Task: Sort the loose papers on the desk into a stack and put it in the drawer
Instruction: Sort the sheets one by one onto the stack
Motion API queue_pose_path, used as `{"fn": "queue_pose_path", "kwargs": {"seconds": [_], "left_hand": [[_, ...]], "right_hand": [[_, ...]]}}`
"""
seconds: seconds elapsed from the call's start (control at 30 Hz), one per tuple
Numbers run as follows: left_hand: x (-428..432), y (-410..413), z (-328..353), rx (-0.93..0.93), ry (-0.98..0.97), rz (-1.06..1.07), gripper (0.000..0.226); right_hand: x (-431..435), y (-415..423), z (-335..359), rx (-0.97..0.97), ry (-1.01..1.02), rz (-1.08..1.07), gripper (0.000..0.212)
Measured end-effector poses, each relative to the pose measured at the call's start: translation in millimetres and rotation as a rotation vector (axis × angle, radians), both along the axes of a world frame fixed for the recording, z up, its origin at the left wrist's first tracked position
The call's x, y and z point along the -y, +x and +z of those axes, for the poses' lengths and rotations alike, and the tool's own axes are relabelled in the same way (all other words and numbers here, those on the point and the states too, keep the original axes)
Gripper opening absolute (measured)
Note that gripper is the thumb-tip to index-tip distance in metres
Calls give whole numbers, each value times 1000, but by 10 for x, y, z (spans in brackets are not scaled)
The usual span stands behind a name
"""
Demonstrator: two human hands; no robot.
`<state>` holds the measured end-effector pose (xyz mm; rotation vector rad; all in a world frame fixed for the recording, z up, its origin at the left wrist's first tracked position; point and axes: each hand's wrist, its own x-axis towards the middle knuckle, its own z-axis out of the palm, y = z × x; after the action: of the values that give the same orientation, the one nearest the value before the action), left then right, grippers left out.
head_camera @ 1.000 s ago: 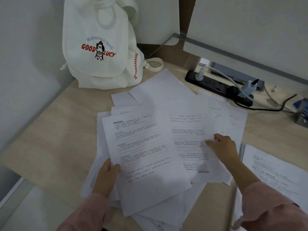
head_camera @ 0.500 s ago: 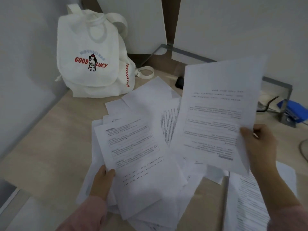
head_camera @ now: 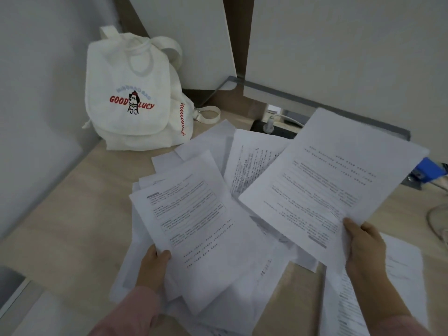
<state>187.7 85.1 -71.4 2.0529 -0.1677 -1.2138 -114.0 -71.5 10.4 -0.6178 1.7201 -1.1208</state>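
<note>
Papers (head_camera: pixel 244 270) lie fanned in a loose, overlapping pile on the desk (head_camera: pixel 72 214), just right of the bag (head_camera: pixel 128 98) and nearer the person. No squared stack exists yet and no drawer is in view.

Left hand (head_camera: pixel 152 267), below the bag, pinches the near edge of the top sheet (head_camera: pixel 194 221): thumb on top, fingers hidden beneath.

Right hand (head_camera: pixel 363 251), well right of the bag, pinches the near corner of the raised sheet (head_camera: pixel 327 178), which is tilted clear above the pile. Its grey heading bar sits at the near end, so it appears reversed against the top sheet.

Assessment: gathering is at an early step. The next move calls for turning the raised sheet, laying it on the top sheet and matching edges. Slipping sheets are the risk.
</note>
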Motion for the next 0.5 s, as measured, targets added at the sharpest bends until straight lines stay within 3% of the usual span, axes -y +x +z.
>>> {"fn": "queue_pose_path", "kwargs": {"seconds": [0.23,0.4,0.5], "left_hand": [[23,6,61,33,-12,69,36],[119,-69,139,-75,-70,84,32],[160,-117,161,-140,-97,91,25]], "right_hand": [[166,-16,152,136,-20,-104,14],[129,121,121,206,-16,-15,17],[-61,245,-40,216,65,99,8]]}}
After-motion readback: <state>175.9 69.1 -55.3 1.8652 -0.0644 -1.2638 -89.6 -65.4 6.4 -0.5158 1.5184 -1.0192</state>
